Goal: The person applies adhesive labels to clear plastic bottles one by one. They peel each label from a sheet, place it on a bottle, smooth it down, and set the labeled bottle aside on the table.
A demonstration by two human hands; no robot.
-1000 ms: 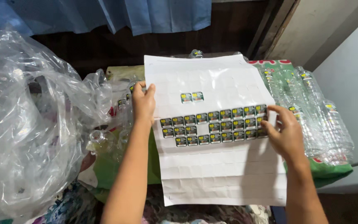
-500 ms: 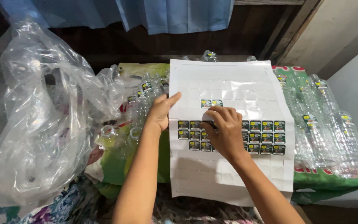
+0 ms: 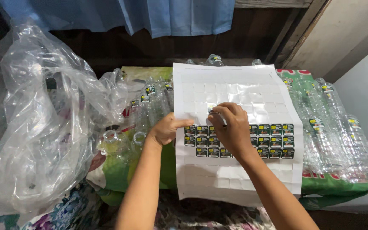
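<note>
Right hand (image 3: 234, 130): since half a second ago it has shifted up from the dark label rows to the lone sticker (image 3: 211, 108) above them. Thumb and forefinger now pinch that sticker at its edge; only one is visible there, where a pair sat side by side a second ago.

Left hand (image 3: 166, 129): unchanged position, fingers clamped on the left edge of the white sticker sheet (image 3: 235, 87), thumb on top at the start of the label rows.

Sheet lies flat across a green sack (image 3: 333, 187) and the bottles. Three rows of dark labels (image 3: 273, 140) remain mid-sheet; the rest is bare peeled backing.

Containers: clear empty plastic bottles (image 3: 333, 127) lie packed to the right of the sheet, several already bearing a small label. More bottles (image 3: 150, 106) to the left, two open necks showing. Large crumpled clear plastic bag (image 3: 39, 127) at far left; contents cannot be told.
</note>
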